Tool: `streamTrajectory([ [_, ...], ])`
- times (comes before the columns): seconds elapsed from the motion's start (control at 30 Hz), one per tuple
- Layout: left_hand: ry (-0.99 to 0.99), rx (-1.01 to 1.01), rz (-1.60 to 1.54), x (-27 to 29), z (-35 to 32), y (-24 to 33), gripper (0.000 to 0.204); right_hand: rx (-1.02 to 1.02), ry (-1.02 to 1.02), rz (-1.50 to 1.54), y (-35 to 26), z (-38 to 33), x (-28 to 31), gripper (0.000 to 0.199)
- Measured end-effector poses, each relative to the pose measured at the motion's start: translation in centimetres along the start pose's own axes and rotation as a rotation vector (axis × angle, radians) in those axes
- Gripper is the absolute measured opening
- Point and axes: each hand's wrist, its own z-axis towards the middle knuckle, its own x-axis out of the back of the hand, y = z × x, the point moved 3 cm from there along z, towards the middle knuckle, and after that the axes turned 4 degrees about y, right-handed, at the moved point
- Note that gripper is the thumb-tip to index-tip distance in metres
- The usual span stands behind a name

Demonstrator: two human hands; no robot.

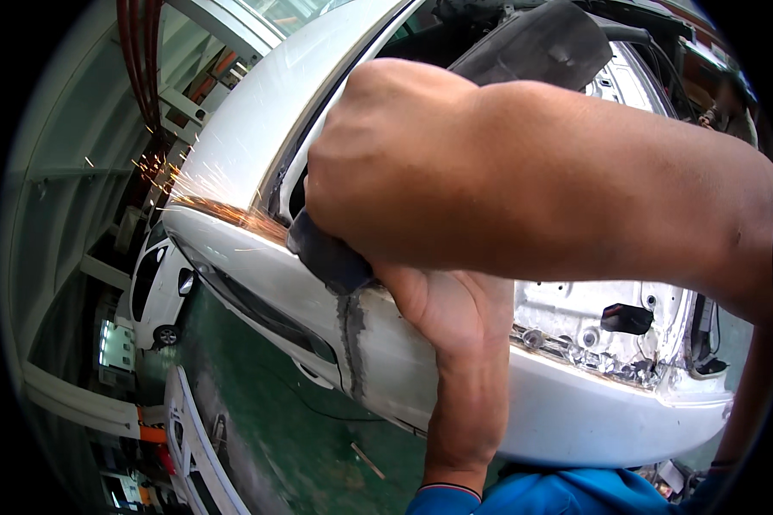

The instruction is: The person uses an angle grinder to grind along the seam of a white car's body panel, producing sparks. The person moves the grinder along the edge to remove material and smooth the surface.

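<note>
A dark grinder [328,256], mostly hidden by my hands, touches the white car body [266,257] and throws orange sparks [223,210] toward the left. My right hand [386,150] is closed in a fist over the tool, its forearm crossing the view from the right edge. Coming up from below, my left hand [446,305] has its palm turned up and its thumb against the tool; the other fingers are hidden behind my right forearm. Just below the grinder, a rough grey strip [352,343] runs down the panel.
A stripped white panel section [575,318] with bare metal edges lies right of my hands. Behind my right arm is a black padded part [541,43]. Another white car [155,283], a loose white bumper-like part [193,438] and a green floor [266,429] show at left.
</note>
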Motion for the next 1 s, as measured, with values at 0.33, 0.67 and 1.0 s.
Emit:
streamTrajectory([
  [0.33,-0.015,0.01,-0.04,0.7,0.0,-0.1,0.046,0.012,-0.004,-0.058,-0.9,0.3,0.5,0.008],
  [0.67,-0.022,0.032,-0.057,0.6,-0.4,-0.2,0.048,-0.026,-0.029,-0.243,-1.7,0.0,0.6,0.008],
  [1.0,-0.061,0.139,-0.183,1.0,-0.3,-0.8,0.05,-0.102,0.094,-0.138,-0.5,-1.4,1.1,0.006],
])
